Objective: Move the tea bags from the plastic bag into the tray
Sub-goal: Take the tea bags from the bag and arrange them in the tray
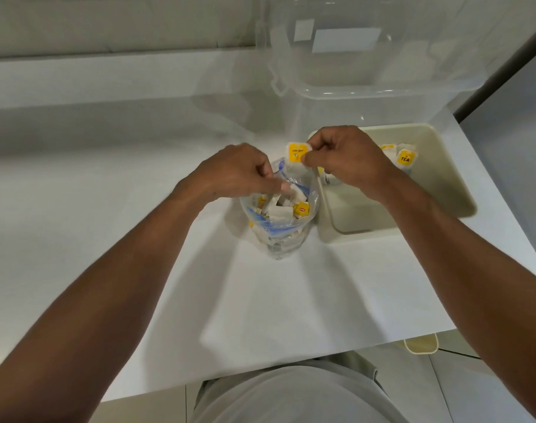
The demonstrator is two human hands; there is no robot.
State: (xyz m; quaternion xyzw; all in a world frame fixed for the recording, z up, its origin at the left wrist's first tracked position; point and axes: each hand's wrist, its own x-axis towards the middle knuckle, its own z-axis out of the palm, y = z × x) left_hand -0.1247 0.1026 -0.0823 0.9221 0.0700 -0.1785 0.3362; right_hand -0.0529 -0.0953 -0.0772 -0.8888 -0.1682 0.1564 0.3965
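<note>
The right hand (346,157) would do best to lift its tea bag (297,152) straight up, clear of the others, before swinging it over the tray's rim. Thumb and fingers pinch the yellow tag above the plastic bag (276,227). The left hand (239,172) pinches the bag's rim, steadying it on the counter (138,209). The tray (443,193), just beside, holds a few tea bags (405,157).

The right hand (346,157) covers the tray's (443,190) far left corner and some tea bags (405,158) there; print on the pinched tag (296,152) is too blurred to read.
</note>
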